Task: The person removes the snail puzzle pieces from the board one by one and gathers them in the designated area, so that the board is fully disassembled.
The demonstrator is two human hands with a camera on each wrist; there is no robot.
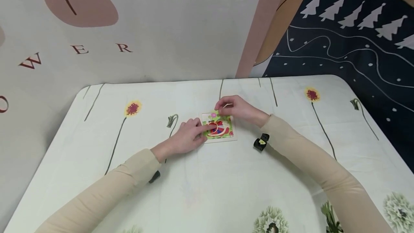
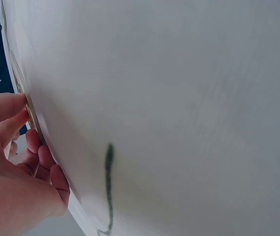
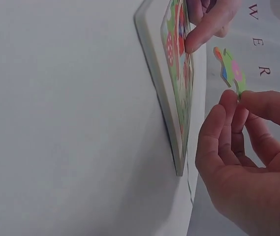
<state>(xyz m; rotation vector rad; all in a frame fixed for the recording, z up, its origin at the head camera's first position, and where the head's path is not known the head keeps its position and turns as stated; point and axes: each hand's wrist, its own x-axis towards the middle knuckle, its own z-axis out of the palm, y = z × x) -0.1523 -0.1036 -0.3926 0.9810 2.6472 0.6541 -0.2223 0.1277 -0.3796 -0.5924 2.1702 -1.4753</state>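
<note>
The right hand (image 1: 237, 108) pinches the piece (image 3: 235, 71) over the far edge of the board (image 1: 223, 140), whose left side the left hand (image 1: 185, 137) presses with 1 straight finger (image 1: 208, 127).

The left arm, clad in a beige fabric sleeve (image 1: 103, 193), is extended from the lower left of the head view; the bare left hand (image 1: 185, 137) is held left of centre, its index finger straightened. The beige-sleeved right arm (image 1: 323, 168) is bent at lower right, the bare right hand's (image 1: 237, 110) thumb and fingers being pinched near centre.
</note>
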